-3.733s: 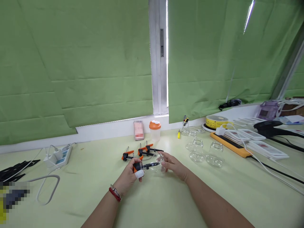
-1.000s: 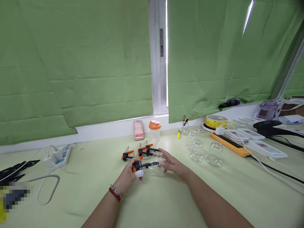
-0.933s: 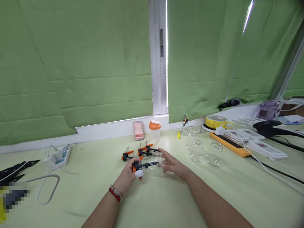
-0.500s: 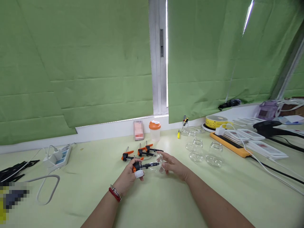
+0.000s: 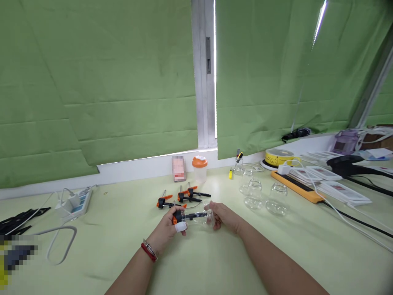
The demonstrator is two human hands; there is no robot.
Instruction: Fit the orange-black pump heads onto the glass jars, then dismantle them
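My left hand [image 5: 168, 225], a white wrap on one finger, is closed on a black-and-orange spray head [image 5: 177, 216]. The head's black stem [image 5: 196, 215] points right and lies within the outline of a clear bottle [image 5: 209, 219], held on its side. My right hand [image 5: 223, 216] is closed around the far end of that bottle. Whether the head is fixed on the bottle neck I cannot tell. Just beyond my hands lie several similar spray heads [image 5: 162, 202] with orange levers. Clear bottles [image 5: 254, 196] stand on the table to the right.
A clear cup with an orange lid [image 5: 200, 169] and a pink card [image 5: 179, 169] stand by the wall. An orange power strip [image 5: 297, 187] and white cables lie at right, near a yellow round case [image 5: 278, 157]. Another power strip [image 5: 78, 203] sits at left.
The bottle in my right hand has shifted slightly down and right. My right-hand fingers have moved round its end, while the left hand has barely moved.
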